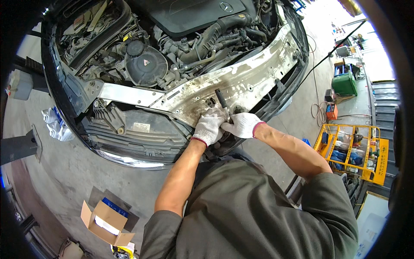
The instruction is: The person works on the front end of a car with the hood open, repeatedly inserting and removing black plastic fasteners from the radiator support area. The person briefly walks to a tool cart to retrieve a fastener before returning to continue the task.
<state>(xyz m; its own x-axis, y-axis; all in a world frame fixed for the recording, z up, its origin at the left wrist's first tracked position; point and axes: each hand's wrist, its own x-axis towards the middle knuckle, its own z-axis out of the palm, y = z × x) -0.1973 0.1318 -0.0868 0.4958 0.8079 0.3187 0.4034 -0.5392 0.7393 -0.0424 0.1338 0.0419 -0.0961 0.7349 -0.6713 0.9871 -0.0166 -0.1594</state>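
Both my hands wear white knit gloves with reddish cuffs and meet at the front panel (pixel 207 88) of an open car bay. Between them a hand tool with a black grip (pixel 221 98) points up and away, its metal end running down among my fingers; its exact kind is hidden. My right hand (pixel 243 124) is closed around that metal end. Beside it, my left hand (pixel 209 126) has its fingers curled against the panel near a dark hole, and what they grip is covered. The pale panel is stained with brown grime.
Beyond the panel lie a round black cover (pixel 146 64), hoses and the engine cover (pixel 194 13). The bumper (pixel 129 160) curves below my forearms. On the floor stand an open cardboard box (pixel 105 219), a yellow rack (pixel 379 166) with bottles and a green bin (pixel 345 85).
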